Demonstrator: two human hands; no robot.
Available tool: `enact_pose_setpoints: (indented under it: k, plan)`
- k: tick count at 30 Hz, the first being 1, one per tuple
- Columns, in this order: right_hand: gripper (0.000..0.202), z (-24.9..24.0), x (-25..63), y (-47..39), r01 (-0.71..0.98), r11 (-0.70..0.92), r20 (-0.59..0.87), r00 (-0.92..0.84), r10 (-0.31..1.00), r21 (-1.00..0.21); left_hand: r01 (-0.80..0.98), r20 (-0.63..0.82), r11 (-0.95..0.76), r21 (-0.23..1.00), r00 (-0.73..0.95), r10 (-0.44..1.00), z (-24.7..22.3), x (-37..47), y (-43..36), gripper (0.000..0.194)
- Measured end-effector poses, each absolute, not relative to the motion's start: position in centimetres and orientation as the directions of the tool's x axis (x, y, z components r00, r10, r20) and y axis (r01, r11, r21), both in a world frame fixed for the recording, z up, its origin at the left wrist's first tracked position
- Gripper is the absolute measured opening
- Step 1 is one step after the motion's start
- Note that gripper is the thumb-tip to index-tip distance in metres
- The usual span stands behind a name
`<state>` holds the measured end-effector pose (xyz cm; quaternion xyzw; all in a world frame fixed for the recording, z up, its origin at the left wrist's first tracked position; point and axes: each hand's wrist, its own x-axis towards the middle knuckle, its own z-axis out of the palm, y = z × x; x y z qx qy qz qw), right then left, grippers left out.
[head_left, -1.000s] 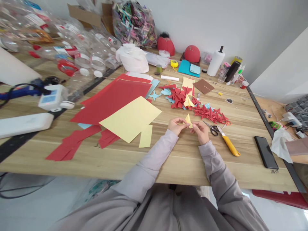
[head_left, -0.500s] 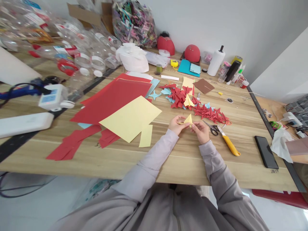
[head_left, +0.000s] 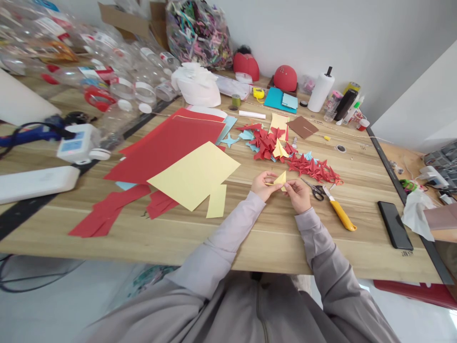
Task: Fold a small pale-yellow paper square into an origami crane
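Observation:
A small folded yellow paper piece (head_left: 280,179) with a pointed tip is pinched between both hands, just above the wooden table (head_left: 271,238). My left hand (head_left: 263,186) grips its left side, thumb in front. At its lower right, the fingertips of my right hand (head_left: 298,194) press on it. Beyond the hands lie many folded red paper shapes (head_left: 266,143), with a folded yellow one (head_left: 280,149) among them. Black scissors (head_left: 317,192) and a yellow-handled cutter (head_left: 342,215) lie right of my right hand.
Large yellow (head_left: 194,176) and red sheets (head_left: 171,138) lie to the left, with red strips (head_left: 107,212) nearer the front edge. A black phone (head_left: 395,225) rests at the right. Plastic bottles (head_left: 121,88) crowd the back left.
The tip of the folded yellow piece has shifted slightly to the right and turned between the fingers. Both hands have stayed almost in place.

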<state>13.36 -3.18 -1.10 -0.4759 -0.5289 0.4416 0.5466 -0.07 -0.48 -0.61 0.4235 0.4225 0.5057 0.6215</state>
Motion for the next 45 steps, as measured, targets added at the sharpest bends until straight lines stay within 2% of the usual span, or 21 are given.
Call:
enact_pose_setpoints:
  k: [9,18,27,35,45]
  plan:
    - [0.030,-0.6,13.4,-3.2,-0.057,0.090,0.086,0.068,0.994,-0.994,-0.241,-0.100,0.133,0.961,0.145,0.984,-0.5,-0.2,-0.6,0.057]
    - [0.031,-1.4,13.5,-3.0,0.077,0.108,0.109,0.012,0.994,-0.991,-0.250,-0.093,0.141,0.958,0.194,0.977,-0.1,0.0,-0.9,0.055]
    - [0.033,-1.5,13.6,-2.7,-0.052,0.037,0.039,-0.038,0.999,-0.998,-0.370,-0.114,0.224,0.902,0.295,0.949,-1.1,-0.2,-0.4,0.060]
    - [0.031,-1.4,13.8,-2.7,-0.136,0.009,0.012,-0.021,1.000,-0.991,-0.329,-0.085,0.174,0.928,0.268,0.960,-1.5,-0.2,-0.4,0.059]
    - [0.030,-1.6,13.8,-2.7,-0.029,0.043,0.045,-0.061,0.997,-0.999,-0.259,-0.098,0.161,0.952,0.240,0.966,-0.7,-0.1,-0.7,0.056]
